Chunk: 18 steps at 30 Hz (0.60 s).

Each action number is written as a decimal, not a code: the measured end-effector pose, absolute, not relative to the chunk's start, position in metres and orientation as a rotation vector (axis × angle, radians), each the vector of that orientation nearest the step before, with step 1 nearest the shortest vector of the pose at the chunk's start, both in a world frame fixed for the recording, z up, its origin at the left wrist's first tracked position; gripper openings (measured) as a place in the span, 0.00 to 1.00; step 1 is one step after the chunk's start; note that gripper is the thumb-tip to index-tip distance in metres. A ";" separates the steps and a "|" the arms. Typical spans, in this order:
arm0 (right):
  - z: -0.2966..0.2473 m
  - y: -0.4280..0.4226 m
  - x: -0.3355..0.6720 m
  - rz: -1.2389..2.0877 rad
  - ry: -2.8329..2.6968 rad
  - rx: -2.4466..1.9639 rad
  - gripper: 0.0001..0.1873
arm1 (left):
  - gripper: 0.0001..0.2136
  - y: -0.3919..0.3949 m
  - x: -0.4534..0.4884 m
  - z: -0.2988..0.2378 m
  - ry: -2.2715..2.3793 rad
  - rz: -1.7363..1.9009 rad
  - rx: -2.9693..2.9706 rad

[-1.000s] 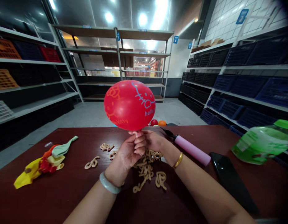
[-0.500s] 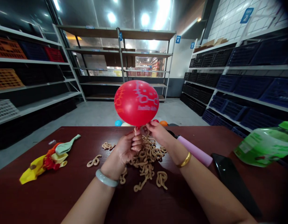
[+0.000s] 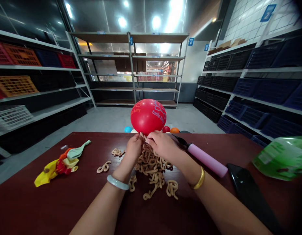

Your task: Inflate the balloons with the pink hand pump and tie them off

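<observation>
The left hand (image 3: 134, 147) and right hand (image 3: 162, 146), both drawn narrow, pinch the base of 1 inflated red balloon (image 3: 148, 116), which stands directly above them. Tan curled strips (image 3: 152, 163) lie heaped on the dark surface (image 3: 55, 212) below, with a pink pump (image 3: 207, 159) near the right hand.

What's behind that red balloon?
Around the red balloon you can see grey floor, a metal rack and, lower left, a blue round object. The balloon covers whatever sits directly behind it.
</observation>
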State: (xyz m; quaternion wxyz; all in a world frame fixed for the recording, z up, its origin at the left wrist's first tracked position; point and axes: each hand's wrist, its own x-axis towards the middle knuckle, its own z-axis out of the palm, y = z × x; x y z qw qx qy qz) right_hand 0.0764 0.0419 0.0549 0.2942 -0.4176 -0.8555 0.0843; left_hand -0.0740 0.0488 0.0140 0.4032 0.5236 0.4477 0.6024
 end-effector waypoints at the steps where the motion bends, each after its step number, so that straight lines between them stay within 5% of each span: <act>1: 0.055 0.040 0.075 0.212 -2.279 -1.073 0.07 | 0.13 0.049 -0.073 0.012 1.149 1.530 1.362; 8: 0.060 0.043 0.076 0.396 -2.182 -0.806 0.09 | 0.06 0.045 -0.064 0.001 1.097 1.596 1.486; 18: 0.060 0.039 0.075 0.429 -1.937 -0.957 0.03 | 0.10 0.031 -0.059 0.009 1.248 1.638 1.689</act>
